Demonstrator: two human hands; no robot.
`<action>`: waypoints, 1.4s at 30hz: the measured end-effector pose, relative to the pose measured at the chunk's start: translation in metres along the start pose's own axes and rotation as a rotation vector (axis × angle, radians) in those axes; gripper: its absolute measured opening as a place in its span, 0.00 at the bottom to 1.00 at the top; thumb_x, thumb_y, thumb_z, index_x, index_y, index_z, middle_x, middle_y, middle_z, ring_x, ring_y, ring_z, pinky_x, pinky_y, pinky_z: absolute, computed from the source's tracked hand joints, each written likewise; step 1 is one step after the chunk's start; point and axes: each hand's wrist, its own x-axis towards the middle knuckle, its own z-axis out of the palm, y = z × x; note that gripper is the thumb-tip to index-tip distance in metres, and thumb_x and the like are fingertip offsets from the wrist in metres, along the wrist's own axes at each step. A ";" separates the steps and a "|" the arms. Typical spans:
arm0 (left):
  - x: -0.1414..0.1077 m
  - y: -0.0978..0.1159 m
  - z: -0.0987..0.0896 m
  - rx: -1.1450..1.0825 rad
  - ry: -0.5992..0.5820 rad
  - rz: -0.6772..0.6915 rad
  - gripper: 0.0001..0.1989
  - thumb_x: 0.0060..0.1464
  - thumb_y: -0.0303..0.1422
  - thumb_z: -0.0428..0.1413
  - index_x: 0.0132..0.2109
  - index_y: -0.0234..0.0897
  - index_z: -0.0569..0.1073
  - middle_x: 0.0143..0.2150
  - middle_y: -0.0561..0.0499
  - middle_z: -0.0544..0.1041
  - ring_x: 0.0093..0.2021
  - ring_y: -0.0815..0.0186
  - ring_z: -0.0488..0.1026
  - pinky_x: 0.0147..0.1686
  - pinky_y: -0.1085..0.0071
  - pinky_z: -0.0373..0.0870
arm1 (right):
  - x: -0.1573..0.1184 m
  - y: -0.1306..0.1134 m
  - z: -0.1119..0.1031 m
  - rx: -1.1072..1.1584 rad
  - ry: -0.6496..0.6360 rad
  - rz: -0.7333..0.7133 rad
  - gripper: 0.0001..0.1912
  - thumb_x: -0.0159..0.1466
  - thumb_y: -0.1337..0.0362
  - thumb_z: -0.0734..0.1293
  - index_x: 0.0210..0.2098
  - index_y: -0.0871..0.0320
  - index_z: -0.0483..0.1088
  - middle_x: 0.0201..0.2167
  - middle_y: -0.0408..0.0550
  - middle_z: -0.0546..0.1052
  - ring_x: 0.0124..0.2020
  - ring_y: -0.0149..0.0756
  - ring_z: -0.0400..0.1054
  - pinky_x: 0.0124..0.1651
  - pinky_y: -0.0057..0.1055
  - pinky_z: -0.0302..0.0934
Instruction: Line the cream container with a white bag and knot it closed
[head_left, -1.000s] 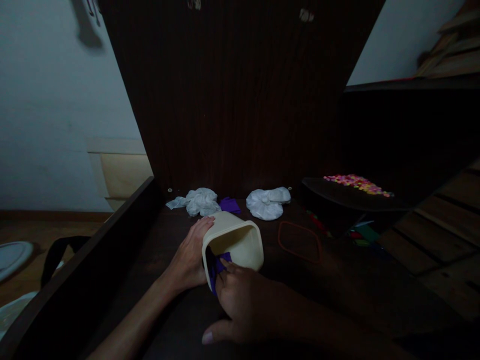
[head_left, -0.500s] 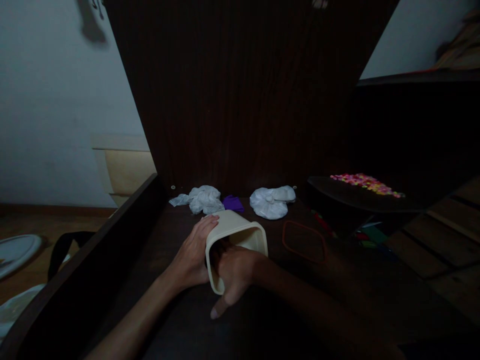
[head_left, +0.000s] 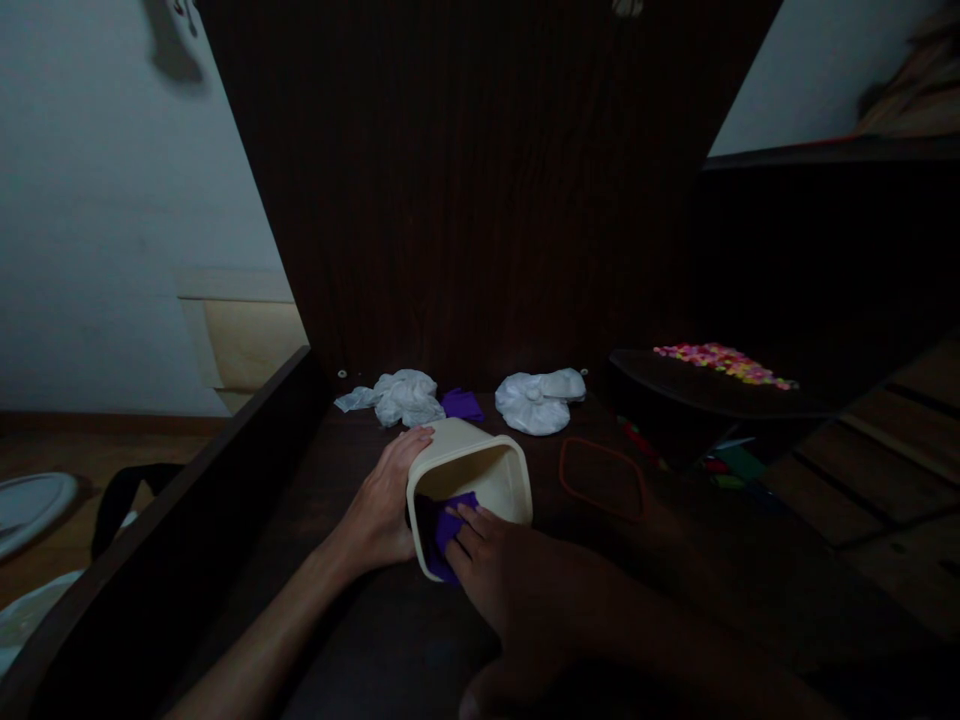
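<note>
A cream plastic container (head_left: pixel 452 437) lies tilted on its side, its mouth facing me and to the right. My left hand (head_left: pixel 384 507) is wrapped round its left side and steadies it. Inside the mouth, the fingers of my right hand (head_left: pixel 504 572) press a purple cloth (head_left: pixel 448 525) against the lower left inner wall; the thumb stays outside, low in the view. Part of the cloth is hidden by those fingers. To the right of the container, a reddish-brown rubbery ring (head_left: pixel 602 478) lies flat on the dark wooden surface (head_left: pixel 360 640).
Along the back board lie a crumpled white plastic bag (head_left: pixel 409 397), a second purple cloth piece (head_left: pixel 463 404) and a bundled white bag (head_left: pixel 538 403). A dark corner shelf (head_left: pixel 660 385) at right carries small colourful pieces (head_left: pixel 724 363). A raised wooden edge (head_left: pixel 187 500) runs along the left.
My right hand has drawn back from deep in the container toward its mouth, and the purple cloth under its fingers has come into sight. My left hand keeps its grip.
</note>
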 end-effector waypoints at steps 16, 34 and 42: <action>-0.001 0.003 0.001 -0.014 0.025 -0.016 0.50 0.49 0.37 0.67 0.72 0.39 0.49 0.66 0.33 0.64 0.67 0.39 0.63 0.64 0.40 0.64 | 0.007 0.002 0.015 0.140 0.071 0.015 0.55 0.64 0.41 0.67 0.69 0.83 0.50 0.69 0.81 0.51 0.73 0.62 0.47 0.74 0.47 0.44; -0.002 0.000 0.000 -0.040 -0.043 0.034 0.56 0.46 0.39 0.69 0.73 0.40 0.46 0.67 0.32 0.63 0.69 0.37 0.60 0.66 0.35 0.60 | 0.048 0.018 0.002 -0.025 -0.151 0.154 0.64 0.52 0.48 0.78 0.71 0.81 0.46 0.72 0.79 0.45 0.74 0.65 0.41 0.74 0.48 0.43; 0.000 0.000 0.000 -0.052 -0.012 0.035 0.55 0.45 0.39 0.70 0.73 0.39 0.48 0.66 0.32 0.65 0.67 0.37 0.63 0.65 0.37 0.62 | -0.007 -0.002 -0.001 0.087 -0.120 0.152 0.58 0.59 0.51 0.75 0.71 0.82 0.45 0.71 0.80 0.45 0.73 0.65 0.42 0.74 0.49 0.44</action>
